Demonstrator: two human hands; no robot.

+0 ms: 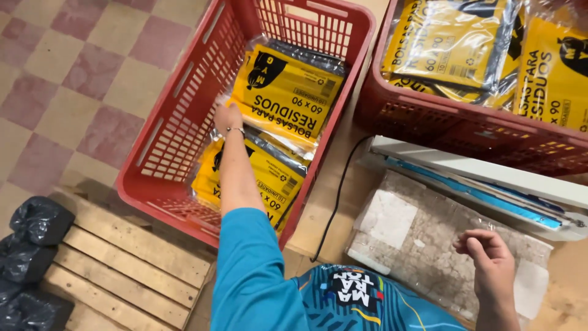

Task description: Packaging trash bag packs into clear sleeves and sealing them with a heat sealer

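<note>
Checkered pink and cream floor tiles (73, 73) fill the upper left, with a wooden pallet (128, 270) below them and black bags (30, 245) bunched at its left edge. We see a red crate (177, 129) standing on the floor, holding yellow packs (285, 92) wrapped in clear plastic, laid flat one over another.

Our left hand (227, 116) reaches down into that crate on a bare forearm from a blue sleeve (251, 270), a thin bracelet (235, 129) at the wrist. It rests on the edge of the top pack near the crate's left wall; the fingers point away from us and seem to close on the plastic, though we cannot tell for sure from this angle.

Our right hand (490, 260) hovers over a worn, cracked pad (422, 239) on the bench, fingers curled loosely inward and holding nothing. Just beyond the pad lies a white heat sealer (478, 175) with a blue strip along its bar, and a black cord (337, 196) runs from it down between bench and crate. A second red crate (453, 122) stands behind the sealer, also stacked with yellow packs.
</note>
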